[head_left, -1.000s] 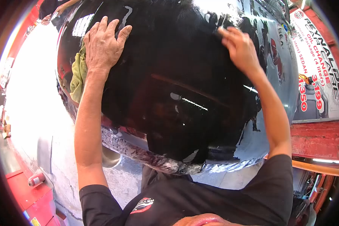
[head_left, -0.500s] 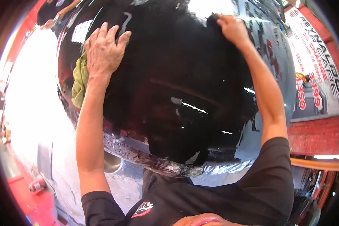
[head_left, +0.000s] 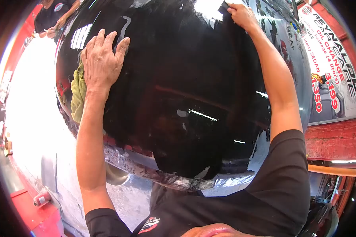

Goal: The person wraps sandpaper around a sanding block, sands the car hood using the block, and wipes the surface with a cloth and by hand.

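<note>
My left hand lies with spread fingers on the left part of a glossy black curved car panel. A green cloth is bunched beside and partly under that hand and wrist. Near the panel's far edge at the upper right, my right hand pinches a small dark piece against a bright reflection. What that piece is made of cannot be told. Crinkled silvery covering runs along the panel's near edge, close to my body.
A co-worker in a dark shirt stands at the upper left. On the right hangs a printed banner above a red surface. A red and white can rests on a red surface at the lower left.
My right hand has moved up and away across the panel with the dark piece. My left hand stays beside the cloth, slightly lower and further left in view. More of the co-worker shows.
</note>
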A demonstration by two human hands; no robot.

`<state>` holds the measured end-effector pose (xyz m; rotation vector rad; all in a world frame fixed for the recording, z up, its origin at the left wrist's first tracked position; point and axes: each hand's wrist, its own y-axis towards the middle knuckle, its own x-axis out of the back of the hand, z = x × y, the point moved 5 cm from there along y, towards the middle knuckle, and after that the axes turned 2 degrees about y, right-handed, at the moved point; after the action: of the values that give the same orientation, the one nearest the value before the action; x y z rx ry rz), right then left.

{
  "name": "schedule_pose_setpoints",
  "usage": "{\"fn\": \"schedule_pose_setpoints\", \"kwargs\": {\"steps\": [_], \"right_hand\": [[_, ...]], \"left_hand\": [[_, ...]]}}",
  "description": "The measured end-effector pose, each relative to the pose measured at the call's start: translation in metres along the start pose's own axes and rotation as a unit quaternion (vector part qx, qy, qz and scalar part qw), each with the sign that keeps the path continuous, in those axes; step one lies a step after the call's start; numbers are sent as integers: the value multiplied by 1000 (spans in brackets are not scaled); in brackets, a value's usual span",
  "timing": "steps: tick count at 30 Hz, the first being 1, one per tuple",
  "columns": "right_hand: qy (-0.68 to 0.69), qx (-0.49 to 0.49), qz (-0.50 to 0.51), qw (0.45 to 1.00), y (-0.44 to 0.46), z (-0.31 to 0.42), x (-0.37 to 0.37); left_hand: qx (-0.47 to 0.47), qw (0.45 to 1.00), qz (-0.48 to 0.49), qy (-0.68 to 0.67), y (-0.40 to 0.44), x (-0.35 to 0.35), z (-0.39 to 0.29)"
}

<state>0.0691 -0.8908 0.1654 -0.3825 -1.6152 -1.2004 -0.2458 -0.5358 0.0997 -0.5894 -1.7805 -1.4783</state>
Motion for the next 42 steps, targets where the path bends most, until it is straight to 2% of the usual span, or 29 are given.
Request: {"fn": "schedule_pose_setpoints", "kwargs": {"steps": [2, 4, 5, 6, 7, 8, 9, 11, 12, 13, 14, 16, 17, 18, 20, 21, 22, 23, 24, 26, 29, 31, 33, 35, 37, 39, 42], "right_hand": [[-8, -27, -10, 1000, -4, 2, 0], [-7, 27, -4, 1000, -52, 39, 21], [42, 88, 0, 995, -78, 53, 27], [29, 158, 5, 987, -109, 86, 49], [46, 186, -22, 981, -142, 108, 59], [94, 192, 34, 976, -161, 129, 72], [96, 186, 26, 977, -171, 136, 71], [96, 209, 6, 973, -150, 131, 64], [71, 225, -40, 971, -128, 122, 51], [71, 208, 8, 976, -95, 114, 39], [97, 151, 35, 983, -63, 100, 22], [34, 101, 20, 994, 4, 67, -8], [75, 92, -15, 993, 15, 71, -7], [80, 24, 8, 997, 22, 77, -7], [52, 54, -6, 997, 19, 66, -21], [35, 67, -17, 997, 12, 81, -5], [34, 51, 13, 998, -18, 88, 3], [29, 120, -38, 992, -52, 91, 7], [63, 165, -23, 984, -86, 106, 31], [81, 186, -22, 979, -155, 121, 68], [77, 167, -22, 983, -180, 109, 81], [26, 136, -70, 988, -142, 73, 58], [30, 25, 13, 999, -76, 31, 29], [-33, -66, 17, 997, -43, 23, 22], [-22, -102, 25, 994, -38, 24, 15], [-28, -98, 27, 994, -52, 37, 14], [0, -37, -6, 999, -129, 79, 47]], "left_hand": [[-8, 1000, -18, 13, -3, -1, -1], [-12, 999, -31, 20, 0, 1, -2], [-10, 999, -30, 21, -1, 2, -3], [-9, 999, -27, 22, -1, 3, -4], [-11, 999, -27, 22, -1, 3, -5], [-11, 999, -28, 23, -1, 2, -5], [-10, 999, -28, 24, -2, 1, -5], [-1, 1000, -5, 7, -2, 0, -4], [6, 1000, 5, 3, -1, 0, -3], [7, 1000, 8, 0, -2, 0, -2], [8, 1000, 8, -2, -1, 0, -2], [5, 1000, 4, -10, 0, 0, -1], [3, 1000, -2, -15, 0, 1, -1], [1, 1000, -7, -20, 0, 1, 0], [-9, 1000, -23, -17, -2, 0, 0], [-4, 1000, -17, -12, -2, 4, 1], [0, 1000, -12, -10, -1, 8, 1], [-3, 1000, -8, -12, 1, 11, -5], [-1, 1000, -7, -6, 2, 11, -6], [-14, 1000, -28, 3, 3, 14, -10], [-12, 1000, -1, 6, 3, 15, -13], [-7, 1000, 17, 15, 4, 13, -12], [-9, 1000, 21, -1, 4, 9, -9], [-15, 1000, 26, -6, 5, 6, -6], [-19, 999, 27, -4, 7, 5, -6], [-24, 999, 33, -2, 6, 5, -7], [-24, 999, 38, -3, 6, 9, -10]]}}
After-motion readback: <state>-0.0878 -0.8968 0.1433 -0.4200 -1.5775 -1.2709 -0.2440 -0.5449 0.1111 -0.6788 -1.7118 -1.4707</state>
